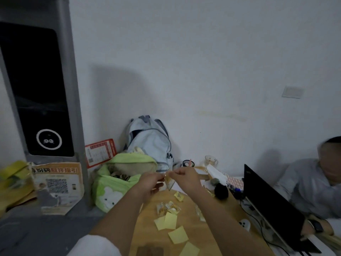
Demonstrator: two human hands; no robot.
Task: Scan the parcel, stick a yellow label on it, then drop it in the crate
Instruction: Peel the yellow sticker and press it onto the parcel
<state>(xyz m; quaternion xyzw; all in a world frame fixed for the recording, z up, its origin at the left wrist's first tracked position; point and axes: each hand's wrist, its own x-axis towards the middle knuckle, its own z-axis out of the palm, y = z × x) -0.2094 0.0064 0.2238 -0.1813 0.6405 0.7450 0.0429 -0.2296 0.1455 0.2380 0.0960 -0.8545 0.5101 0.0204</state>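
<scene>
Both hands are raised over the desk (pixel 217 204), the left hand (pixel 150 182) and right hand (pixel 185 177) each pinching a top corner of one small yellowish packet (pixel 169 182) hanging between them. Four yellow labels (pixel 170 220) lie on the desk nearer the person, beside some crumpled wrappers (pixel 168 207). A laptop (pixel 271 206) stands open at right.

Both arms outstretched, left hand (pixel 150 179) and right hand (pixel 184 177) seemingly pinching, fingertips nearly together.

Both hands (pixel 171 179) pinch small yellowish packet (pixel 169 181) above wooden table (pixel 228 206).
</scene>
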